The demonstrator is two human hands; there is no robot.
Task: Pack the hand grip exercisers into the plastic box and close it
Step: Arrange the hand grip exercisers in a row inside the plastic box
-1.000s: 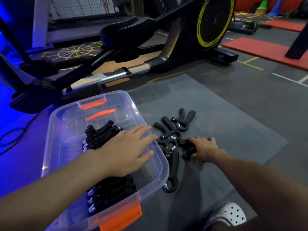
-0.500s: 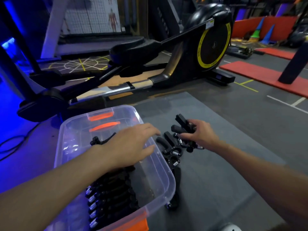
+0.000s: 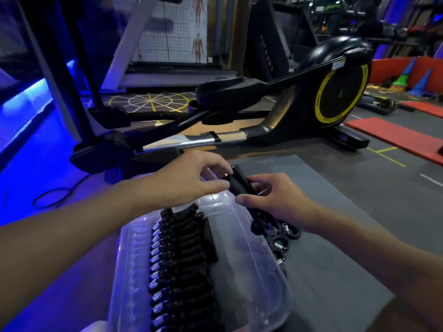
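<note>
Left hand (image 3: 189, 180), right hand (image 3: 275, 200) around exerciser (image 3: 239, 185)

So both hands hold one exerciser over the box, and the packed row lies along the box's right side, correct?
Not quite. The head view shows the packed row along the left side of the box, not the right. The left hand and right hand do hold one exerciser over it.

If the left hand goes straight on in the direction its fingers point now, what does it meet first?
The black hand grip exerciser that the right hand holds over the plastic box. The left hand seems almost to touch it, though depth is unclear.
</note>
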